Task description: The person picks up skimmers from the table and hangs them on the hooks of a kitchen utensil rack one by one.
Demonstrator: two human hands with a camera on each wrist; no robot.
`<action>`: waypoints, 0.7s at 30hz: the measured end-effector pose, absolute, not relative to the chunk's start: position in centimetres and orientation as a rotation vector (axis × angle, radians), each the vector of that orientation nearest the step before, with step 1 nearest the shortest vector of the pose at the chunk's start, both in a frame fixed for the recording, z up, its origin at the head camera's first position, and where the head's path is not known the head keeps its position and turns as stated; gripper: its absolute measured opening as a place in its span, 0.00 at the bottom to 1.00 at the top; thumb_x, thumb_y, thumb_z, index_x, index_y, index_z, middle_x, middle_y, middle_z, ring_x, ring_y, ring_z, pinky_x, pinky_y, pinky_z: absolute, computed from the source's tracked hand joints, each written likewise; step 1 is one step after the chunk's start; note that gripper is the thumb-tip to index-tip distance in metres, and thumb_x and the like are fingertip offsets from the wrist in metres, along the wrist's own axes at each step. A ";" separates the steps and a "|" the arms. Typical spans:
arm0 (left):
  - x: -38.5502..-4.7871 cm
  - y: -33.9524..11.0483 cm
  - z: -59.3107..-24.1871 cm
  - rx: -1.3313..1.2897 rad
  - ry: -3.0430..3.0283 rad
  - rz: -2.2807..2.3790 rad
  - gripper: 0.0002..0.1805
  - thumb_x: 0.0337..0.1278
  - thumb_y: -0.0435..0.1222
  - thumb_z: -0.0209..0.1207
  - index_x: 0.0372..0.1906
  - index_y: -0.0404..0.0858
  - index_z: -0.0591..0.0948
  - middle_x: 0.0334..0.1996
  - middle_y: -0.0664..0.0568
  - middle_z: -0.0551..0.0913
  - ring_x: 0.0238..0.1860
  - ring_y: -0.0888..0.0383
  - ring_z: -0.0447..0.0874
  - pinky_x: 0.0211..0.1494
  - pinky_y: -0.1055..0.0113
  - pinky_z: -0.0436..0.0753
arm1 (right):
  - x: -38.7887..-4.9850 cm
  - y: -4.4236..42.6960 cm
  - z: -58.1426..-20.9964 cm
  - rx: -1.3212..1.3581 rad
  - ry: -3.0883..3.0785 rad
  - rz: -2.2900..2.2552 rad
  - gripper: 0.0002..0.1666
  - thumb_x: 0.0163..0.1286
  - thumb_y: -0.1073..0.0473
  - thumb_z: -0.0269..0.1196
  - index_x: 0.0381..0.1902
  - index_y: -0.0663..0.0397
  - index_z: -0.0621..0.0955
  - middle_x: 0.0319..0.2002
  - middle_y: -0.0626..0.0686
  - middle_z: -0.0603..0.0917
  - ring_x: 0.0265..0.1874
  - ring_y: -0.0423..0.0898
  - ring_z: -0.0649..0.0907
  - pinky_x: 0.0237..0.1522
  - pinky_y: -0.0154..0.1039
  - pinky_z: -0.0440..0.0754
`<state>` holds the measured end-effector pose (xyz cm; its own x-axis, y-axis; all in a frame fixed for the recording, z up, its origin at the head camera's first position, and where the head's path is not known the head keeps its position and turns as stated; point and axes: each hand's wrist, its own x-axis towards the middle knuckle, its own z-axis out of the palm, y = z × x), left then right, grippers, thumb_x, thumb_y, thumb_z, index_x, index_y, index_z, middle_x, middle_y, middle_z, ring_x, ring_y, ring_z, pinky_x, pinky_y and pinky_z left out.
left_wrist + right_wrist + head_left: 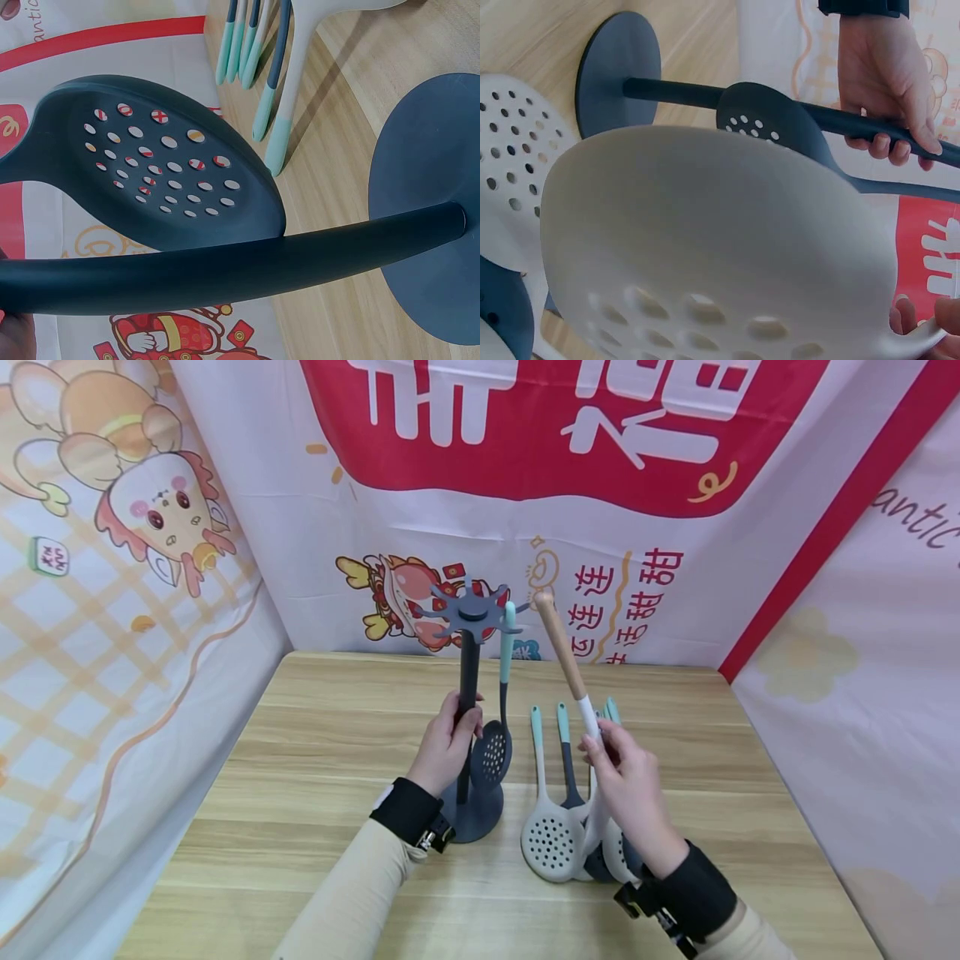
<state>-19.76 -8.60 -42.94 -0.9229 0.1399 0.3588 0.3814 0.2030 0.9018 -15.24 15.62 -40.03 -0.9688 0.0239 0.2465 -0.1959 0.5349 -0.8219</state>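
one stand [469, 670] in left hand [446, 746], one pale skimmer [705, 210] in right hand [633, 787]

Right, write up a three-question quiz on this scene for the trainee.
1. Multiple choice: What does the person's left grip hold? A) the table edge; B) the dark post; C) the red banner.
2. True or false: The dark perforated spoon beside the post has a mint handle.
3. Fill in: The person's right grip holds a white perforated utensil; the far end of its long handle is coloured ____.

Key: 1. B; 2. true; 3. brown.
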 end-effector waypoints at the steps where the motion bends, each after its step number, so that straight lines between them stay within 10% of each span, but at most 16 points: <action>1: -19.8 -8.6 -43.0 -0.503 -2.273 -1.795 0.11 0.77 0.35 0.44 0.55 0.34 0.70 0.32 0.41 0.76 0.35 0.42 0.77 0.42 0.65 0.75 | -15.2 15.6 -40.0 0.150 -2.543 1.401 0.18 0.75 0.62 0.57 0.59 0.64 0.76 0.40 0.61 0.87 0.39 0.54 0.87 0.41 0.35 0.86; 21: -19.7 -8.6 -42.8 -0.499 -2.280 -1.787 0.12 0.77 0.36 0.45 0.56 0.34 0.70 0.32 0.42 0.76 0.35 0.46 0.77 0.42 0.64 0.75 | -14.3 14.9 -39.3 0.256 -2.499 1.381 0.17 0.74 0.64 0.58 0.58 0.64 0.76 0.43 0.61 0.88 0.40 0.54 0.89 0.46 0.47 0.86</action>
